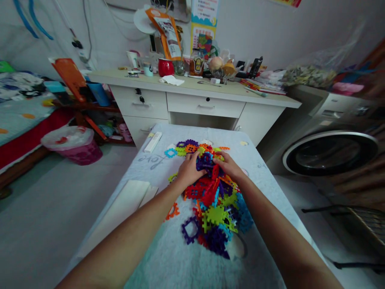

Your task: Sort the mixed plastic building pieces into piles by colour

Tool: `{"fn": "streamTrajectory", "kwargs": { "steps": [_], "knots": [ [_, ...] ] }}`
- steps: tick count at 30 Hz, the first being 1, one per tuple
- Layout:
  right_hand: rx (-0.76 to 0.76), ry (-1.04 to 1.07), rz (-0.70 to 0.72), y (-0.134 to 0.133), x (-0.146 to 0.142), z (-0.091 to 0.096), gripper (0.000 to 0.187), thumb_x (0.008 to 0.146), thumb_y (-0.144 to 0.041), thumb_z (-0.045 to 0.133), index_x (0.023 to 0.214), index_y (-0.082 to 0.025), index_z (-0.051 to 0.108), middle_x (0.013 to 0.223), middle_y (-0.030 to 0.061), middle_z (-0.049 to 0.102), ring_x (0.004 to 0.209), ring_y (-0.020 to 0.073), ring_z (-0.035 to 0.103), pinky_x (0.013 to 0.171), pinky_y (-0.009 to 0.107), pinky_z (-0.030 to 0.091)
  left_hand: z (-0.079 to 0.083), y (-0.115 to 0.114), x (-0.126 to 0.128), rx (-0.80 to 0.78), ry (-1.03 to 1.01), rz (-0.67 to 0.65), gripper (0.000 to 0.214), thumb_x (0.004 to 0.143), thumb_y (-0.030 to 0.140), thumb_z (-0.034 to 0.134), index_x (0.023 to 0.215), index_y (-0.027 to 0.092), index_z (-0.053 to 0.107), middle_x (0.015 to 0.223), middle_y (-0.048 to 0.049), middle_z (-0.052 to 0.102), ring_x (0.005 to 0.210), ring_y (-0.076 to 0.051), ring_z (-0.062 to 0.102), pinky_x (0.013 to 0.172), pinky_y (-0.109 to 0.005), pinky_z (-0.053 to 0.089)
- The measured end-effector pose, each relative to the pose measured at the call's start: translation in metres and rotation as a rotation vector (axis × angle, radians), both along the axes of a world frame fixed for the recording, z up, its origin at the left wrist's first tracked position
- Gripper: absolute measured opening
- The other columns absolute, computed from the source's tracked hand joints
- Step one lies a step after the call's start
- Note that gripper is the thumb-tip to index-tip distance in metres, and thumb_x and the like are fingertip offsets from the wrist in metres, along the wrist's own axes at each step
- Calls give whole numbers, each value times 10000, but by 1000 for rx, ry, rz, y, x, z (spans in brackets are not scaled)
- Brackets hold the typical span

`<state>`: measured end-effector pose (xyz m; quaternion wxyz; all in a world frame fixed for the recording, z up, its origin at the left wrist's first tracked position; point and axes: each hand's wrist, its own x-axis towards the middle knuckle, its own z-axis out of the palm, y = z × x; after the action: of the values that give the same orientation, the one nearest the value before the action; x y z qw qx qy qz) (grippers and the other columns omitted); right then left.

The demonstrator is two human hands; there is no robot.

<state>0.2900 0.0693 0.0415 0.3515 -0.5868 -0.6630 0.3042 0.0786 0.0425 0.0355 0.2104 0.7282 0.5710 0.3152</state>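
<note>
While both arms reached forward over the cloth-covered table [168, 257], the left hand [188, 170] and the right hand [228, 166] met at the far end of a heap of plastic tiles [216, 208]. Between them sat a purple piece [204, 160], and the fingers of each hand were curled shut against it, the left from nine o'clock and the right from three o'clock. This piece lay at the twelve o'clock edge of the heap, touching the red and orange tiles below it. More tiles were scattered just beyond the hands, toward twelve o'clock. A purple frame [189, 230] lay flat at seven o'clock of the heap, just beside it, and an orange tile [173, 210] lay at nine o'clock, apart from the rest. A white box [153, 141] rested near the table's far left corner, at about ten o'clock of the hands. Beyond the table, at twelve o'clock, stood a cluttered desk [204, 106], with a pink bin [73, 144] on the floor at nine o'clock and a washing machine [331, 154] at three o'clock.
</note>
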Motion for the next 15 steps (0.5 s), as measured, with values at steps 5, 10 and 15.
{"fn": "streamTrajectory", "kwargs": {
  "steps": [5, 10, 15],
  "knots": [
    [28, 175, 110, -4, -19, 28, 456, 860, -478, 528, 1221, -209, 608, 1182, 59, 662, 1054, 224, 613, 962, 383, 478, 19, 8, 16, 56, -153, -179, 656, 763, 368, 704, 1342, 195, 447, 1286, -120, 576, 1209, -275, 556, 1013, -412, 451],
    [47, 163, 41, -9, -3, 41, 515, 888, -489, 470, 1309, -207, 562, 1248, 73, 639, 1116, 237, 587, 1004, 407, 452, 41, 29, 3, -14, -46, -337, 676, 753, 560, 682, 1312, 211, 530, 1296, -108, 613, 1194, -287, 572, 1020, -421, 436],
    [24, 131, -28, -34, 33, 30, 523, 858, -536, 509, 1285, -239, 561, 1344, 96, 571, 1217, 264, 541, 1050, 471, 430, 46, 71, -15, 64, 76, -173, 444, 874, 554, 499, 1077, 207, 687, 1105, -80, 667, 1097, -243, 594, 1021, -403, 425]
  ]
}}
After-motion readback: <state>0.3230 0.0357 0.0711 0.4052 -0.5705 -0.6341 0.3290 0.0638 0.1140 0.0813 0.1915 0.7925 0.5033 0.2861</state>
